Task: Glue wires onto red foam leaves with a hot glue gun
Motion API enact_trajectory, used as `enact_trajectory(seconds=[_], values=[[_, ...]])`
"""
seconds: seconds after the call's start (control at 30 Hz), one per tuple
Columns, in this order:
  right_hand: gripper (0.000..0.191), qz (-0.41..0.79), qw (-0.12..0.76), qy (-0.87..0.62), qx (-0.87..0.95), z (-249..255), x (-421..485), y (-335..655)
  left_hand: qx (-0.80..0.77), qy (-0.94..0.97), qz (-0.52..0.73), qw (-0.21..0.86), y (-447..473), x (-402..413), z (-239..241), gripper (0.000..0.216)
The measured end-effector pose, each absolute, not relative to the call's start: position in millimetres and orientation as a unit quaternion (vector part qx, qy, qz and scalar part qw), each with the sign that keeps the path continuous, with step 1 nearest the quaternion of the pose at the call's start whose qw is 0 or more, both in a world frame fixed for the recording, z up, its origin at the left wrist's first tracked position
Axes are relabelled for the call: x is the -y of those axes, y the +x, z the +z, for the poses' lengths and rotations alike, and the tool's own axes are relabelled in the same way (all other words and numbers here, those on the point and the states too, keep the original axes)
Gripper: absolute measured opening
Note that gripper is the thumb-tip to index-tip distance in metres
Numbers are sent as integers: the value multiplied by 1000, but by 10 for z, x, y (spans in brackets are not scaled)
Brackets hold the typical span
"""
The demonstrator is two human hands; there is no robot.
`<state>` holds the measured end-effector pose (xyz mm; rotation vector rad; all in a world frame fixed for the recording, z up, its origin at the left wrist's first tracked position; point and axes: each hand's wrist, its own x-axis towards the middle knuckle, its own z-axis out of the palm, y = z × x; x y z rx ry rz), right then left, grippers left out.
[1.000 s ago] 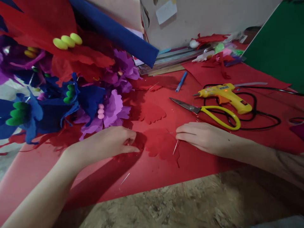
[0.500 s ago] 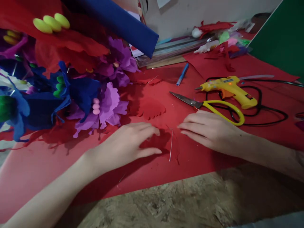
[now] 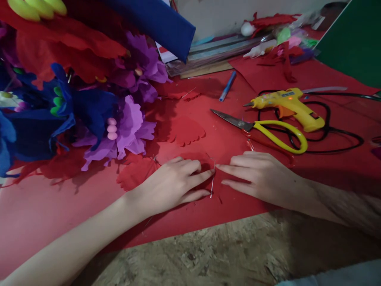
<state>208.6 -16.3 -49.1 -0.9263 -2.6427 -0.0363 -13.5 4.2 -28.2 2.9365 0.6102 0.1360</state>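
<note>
My left hand (image 3: pixel 174 184) lies flat on a red paper petal (image 3: pixel 205 167) on the red sheet (image 3: pixel 59 206), fingers stretched out towards the right. My right hand (image 3: pixel 262 176) rests opposite it, fingers extended, and its fingertips nearly meet the left ones. A thin metal wire (image 3: pixel 212 183) lies between the two hands. Another red petal (image 3: pixel 135 172) lies just left of my left hand, and one more red petal (image 3: pixel 186 131) sits farther back.
A bunch of purple, blue and red paper flowers (image 3: pixel 89 107) fills the left. Yellow-handled scissors (image 3: pixel 268 129) and a yellow glue gun (image 3: pixel 288 105) with a black cord lie right of centre. A blue pen (image 3: pixel 228 85), a blue roll (image 3: pixel 160 24) and a green board (image 3: pixel 354 39) are behind.
My left hand has slid right over the petal, leaving another petal uncovered behind it. My right hand has moved slightly towards me, so the fingertips nearly meet at the wire.
</note>
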Motion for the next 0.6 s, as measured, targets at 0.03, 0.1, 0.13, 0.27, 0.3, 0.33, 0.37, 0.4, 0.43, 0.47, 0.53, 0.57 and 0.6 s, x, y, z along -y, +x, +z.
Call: enact_trajectory(seconds=[0.03, 0.1, 0.13, 0.27, 0.3, 0.33, 0.37, 0.4, 0.43, 0.47, 0.53, 0.57, 0.6], values=[[31, -13, 170, -327, 930, -488, 165, 2088, -203, 976, 44, 69, -133, -40, -286, 37], [31, -18, 175, -324, 929, -487, 168, 2086, -205, 976, 46, 66, -130, -37, -297, 37], [31, -22, 179, -323, 929, -489, 169, 2084, -205, 975, 48, 63, -129, -36, -302, 37], [29, -36, 189, -318, 928, -497, 165, 2071, -210, 974, 62, 51, -133, -35, -319, 38], [29, -38, 191, -318, 928, -498, 164, 2069, -211, 974, 63, 51, -136, -34, -323, 38], [28, -39, 193, -319, 927, -499, 162, 2068, -212, 974, 65, 50, -139, -34, -327, 38], [28, -36, 195, -321, 926, -500, 162, 2068, -212, 974, 66, 50, -142, -33, -331, 38], [27, -33, 197, -324, 925, -502, 162, 2068, -213, 974, 67, 48, -145, -33, -334, 38], [26, -26, 198, -330, 922, -504, 163, 2069, -214, 973, 69, 44, -147, -33, -336, 39], [25, -19, 201, -339, 919, -507, 164, 2068, -215, 973, 72, 38, -147, -33, -338, 40], [24, -3, 208, -359, 910, -515, 167, 2062, -211, 974, 77, 25, -144, -37, -338, 40], [24, 5, 212, -369, 905, -519, 168, 2055, -206, 975, 80, 20, -142, -39, -337, 40], [24, 11, 217, -380, 899, -523, 169, 2047, -200, 976, 81, 17, -139, -42, -337, 38]])
